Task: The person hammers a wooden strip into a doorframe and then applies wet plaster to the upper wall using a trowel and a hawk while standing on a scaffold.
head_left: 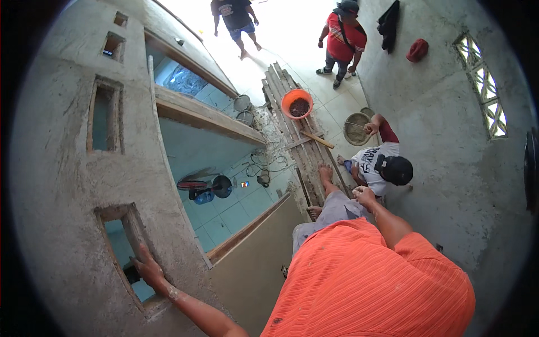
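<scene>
My left hand (150, 271) rests on the wooden frame (132, 227) of a small rectangular opening in the plastered wall (62, 224). Its fingers are stretched apart and it holds nothing. Close to my thigh, my right hand (365, 196) is raised with curled fingers; what they hold, if anything, is hidden. My bare feet (325, 173) are on a raised platform of planks (311, 163). Ahead on these planks stands an orange bucket (296, 105) with dark material inside. A wooden handle (318, 139) lies across the boards nearer to me.
To the right, a crouching co-worker (382, 165) holds a bucket of grey mix (357, 129). Two more people (343, 42) stand farther off. Below the frame on the left are a fan (221, 186) and loose cables (266, 163). A red cap (417, 50) hangs on the right wall.
</scene>
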Available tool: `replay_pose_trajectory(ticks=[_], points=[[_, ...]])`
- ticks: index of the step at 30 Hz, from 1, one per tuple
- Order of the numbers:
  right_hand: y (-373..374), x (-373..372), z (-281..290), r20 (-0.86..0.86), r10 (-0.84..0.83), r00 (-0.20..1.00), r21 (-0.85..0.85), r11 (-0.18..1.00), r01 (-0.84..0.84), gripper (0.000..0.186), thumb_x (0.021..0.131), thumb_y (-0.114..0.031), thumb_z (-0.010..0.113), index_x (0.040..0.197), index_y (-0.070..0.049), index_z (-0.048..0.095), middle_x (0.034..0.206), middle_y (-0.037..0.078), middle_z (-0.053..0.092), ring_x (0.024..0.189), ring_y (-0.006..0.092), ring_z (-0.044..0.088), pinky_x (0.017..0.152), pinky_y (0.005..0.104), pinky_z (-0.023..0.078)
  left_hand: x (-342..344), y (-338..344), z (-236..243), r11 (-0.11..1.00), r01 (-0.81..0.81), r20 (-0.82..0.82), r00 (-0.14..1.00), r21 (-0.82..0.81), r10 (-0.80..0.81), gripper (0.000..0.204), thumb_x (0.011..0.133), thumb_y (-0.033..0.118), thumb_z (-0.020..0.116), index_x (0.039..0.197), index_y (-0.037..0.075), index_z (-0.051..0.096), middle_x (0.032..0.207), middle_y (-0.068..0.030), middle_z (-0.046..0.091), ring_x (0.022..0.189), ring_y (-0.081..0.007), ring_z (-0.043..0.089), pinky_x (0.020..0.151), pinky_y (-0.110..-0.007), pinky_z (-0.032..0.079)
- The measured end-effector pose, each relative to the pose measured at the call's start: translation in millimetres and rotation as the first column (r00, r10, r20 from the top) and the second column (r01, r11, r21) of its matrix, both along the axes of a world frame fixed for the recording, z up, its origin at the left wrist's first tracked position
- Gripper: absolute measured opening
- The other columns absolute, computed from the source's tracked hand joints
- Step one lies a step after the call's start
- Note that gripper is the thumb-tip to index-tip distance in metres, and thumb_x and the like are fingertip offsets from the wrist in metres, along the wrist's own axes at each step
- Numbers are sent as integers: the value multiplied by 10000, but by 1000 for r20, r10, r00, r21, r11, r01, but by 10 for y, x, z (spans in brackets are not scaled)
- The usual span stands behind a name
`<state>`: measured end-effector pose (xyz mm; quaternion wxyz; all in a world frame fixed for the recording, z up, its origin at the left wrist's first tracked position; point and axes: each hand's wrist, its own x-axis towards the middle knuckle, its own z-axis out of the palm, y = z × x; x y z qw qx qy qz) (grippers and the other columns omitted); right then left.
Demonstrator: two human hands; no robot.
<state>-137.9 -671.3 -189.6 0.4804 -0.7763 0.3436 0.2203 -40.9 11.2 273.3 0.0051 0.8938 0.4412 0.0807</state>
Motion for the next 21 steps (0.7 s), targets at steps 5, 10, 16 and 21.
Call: replay_pose_trajectory(ticks=[5, 10, 16, 21], points=[[112, 186, 264, -59, 24, 998, 76, 997, -20, 210, 956, -206, 709, 1034, -15, 749, 853, 61, 748, 712, 122, 670, 662, 300, 541, -78, 150, -83, 996, 23, 9, 1000, 85, -24, 1179, 896, 887, 384, 1624, -29, 240, 1580, -286, 426, 1427, -438, 467, 1168, -500, 389], [225, 325, 427, -52, 164, 985, 14, 986, -164, 239, 949, -216, 710, 1084, -24, 757, 885, 70, 760, 748, 137, 699, 692, 332, 556, -35, -9, -8, 998, -1, -3, 1000, 64, 1, 1176, 892, 880, 407, 1617, -33, 255, 1573, -289, 432, 1422, -446, 468, 1161, -504, 396], [189, 398, 306, -22, 247, 969, -8, 969, -247, 256, 951, -227, 713, 1101, -23, 750, 913, 68, 754, 760, 142, 697, 679, 331, 559, -17, 58, -36, 998, 8, -1, 1000, 65, -8, 1177, 892, 875, 417, 1612, -43, 258, 1562, -298, 441, 1410, -447, 482, 1160, -514, 397], [150, 333, 342, -92, 219, 971, 107, 972, -209, 331, 911, -340, 706, 1103, -82, 783, 1048, 137, 782, 977, 255, 747, 877, 376, 560, -80, 106, -76, 997, 25, 36, 999, 68, -27, 1176, 887, 878, 427, 1614, -32, 263, 1568, -300, 430, 1418, -446, 474, 1171, -516, 390]])
